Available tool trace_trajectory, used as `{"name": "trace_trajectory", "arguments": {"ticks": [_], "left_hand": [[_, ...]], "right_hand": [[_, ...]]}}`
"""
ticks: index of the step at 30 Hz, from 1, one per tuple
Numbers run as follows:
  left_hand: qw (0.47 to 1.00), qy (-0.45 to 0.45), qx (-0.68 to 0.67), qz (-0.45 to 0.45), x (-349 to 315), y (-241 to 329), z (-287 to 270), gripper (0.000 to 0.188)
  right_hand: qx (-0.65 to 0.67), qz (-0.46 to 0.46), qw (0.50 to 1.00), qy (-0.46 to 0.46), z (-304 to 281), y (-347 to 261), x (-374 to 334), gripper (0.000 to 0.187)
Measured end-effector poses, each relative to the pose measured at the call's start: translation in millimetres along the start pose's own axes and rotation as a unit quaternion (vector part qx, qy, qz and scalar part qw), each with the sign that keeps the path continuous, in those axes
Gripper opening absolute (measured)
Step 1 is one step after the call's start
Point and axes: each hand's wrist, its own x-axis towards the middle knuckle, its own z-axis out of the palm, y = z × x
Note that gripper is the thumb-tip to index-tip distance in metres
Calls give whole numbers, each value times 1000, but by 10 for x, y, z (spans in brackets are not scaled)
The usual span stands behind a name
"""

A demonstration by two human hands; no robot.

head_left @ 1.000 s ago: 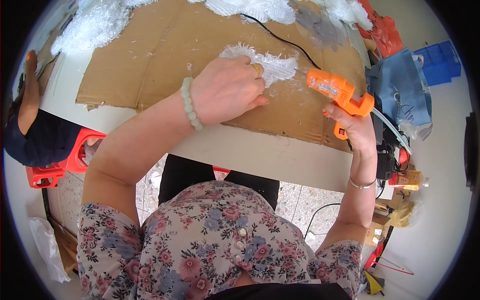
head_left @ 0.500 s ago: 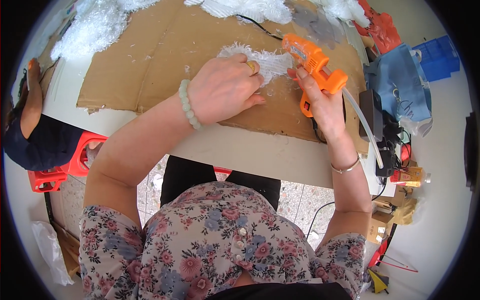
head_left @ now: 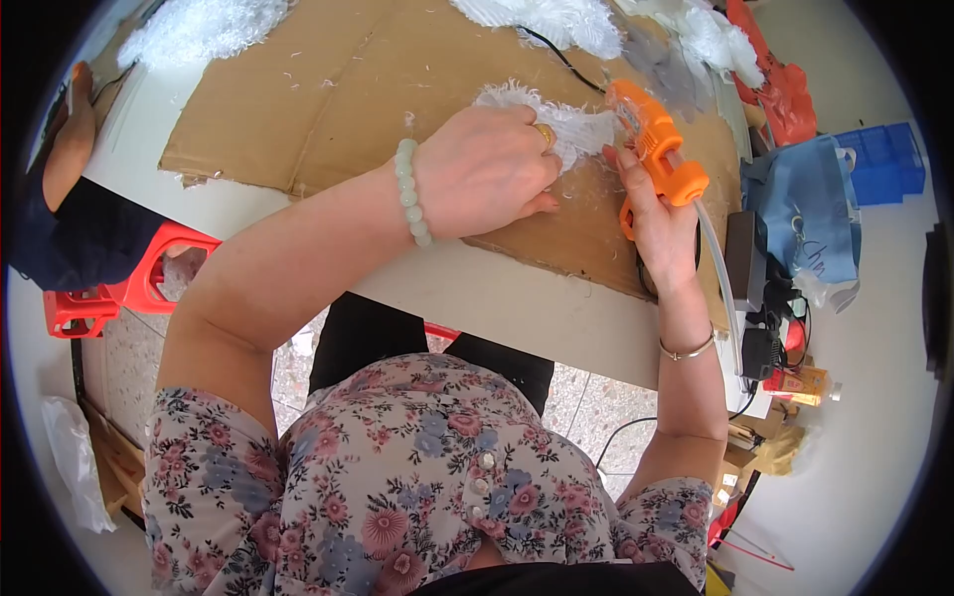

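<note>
An orange hot glue gun (head_left: pixel 651 134) is in my right hand (head_left: pixel 664 223), whose fingers wrap round its handle. A pale glue stick (head_left: pixel 717 260) sticks out of the gun's back and slants down toward the near right. My left hand (head_left: pixel 482 171), with a beaded bracelet and a ring, is curled over a white fringed piece of fabric (head_left: pixel 586 134) on the brown cardboard (head_left: pixel 348 109). Its fingertips are mostly hidden behind the knuckles. The gun's front end hovers by the right end of the fabric; whether it touches cannot be made out.
Fluffy white heaps (head_left: pixel 204 35) and more white fringe (head_left: pixel 556 22) lie along the far side. A black cable (head_left: pixel 561 58) runs from the gun. On the right are a blue bag (head_left: pixel 803 209), a black box (head_left: pixel 745 260) and blue bins (head_left: pixel 879 164). Another person's arm (head_left: pixel 68 144) is at far left.
The whole view has shifted, so the hands, gun and fabric appear farther right. My right hand has turned slightly, hiding more of the gun's handle. Both hands keep their grip.
</note>
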Motion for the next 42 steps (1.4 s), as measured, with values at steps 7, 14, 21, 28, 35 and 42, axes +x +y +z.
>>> {"name": "trace_trajectory", "arguments": {"ticks": [7,14,21,28,35,42], "left_hand": [[1000,5,6,-4,-5,-3,24,24],[999,12,17,-24,0,-12,55,23],[999,13,30,-16,-14,-19,66,24],[999,-4,30,-23,-4,0,50,24],[999,11,32,-30,26,17,65,23],[999,17,31,-28,13,6,89,22]], "right_hand": [[-79,-2,996,-29,-3,-19,47,28],[-119,11,992,-28,-9,-16,52,28],[-1,28,1000,-9,21,-35,52,28],[76,-15,997,-24,87,-128,64,29],[36,-1,998,-51,73,-69,63,29],[115,6,993,-15,78,-145,14,26]]}}
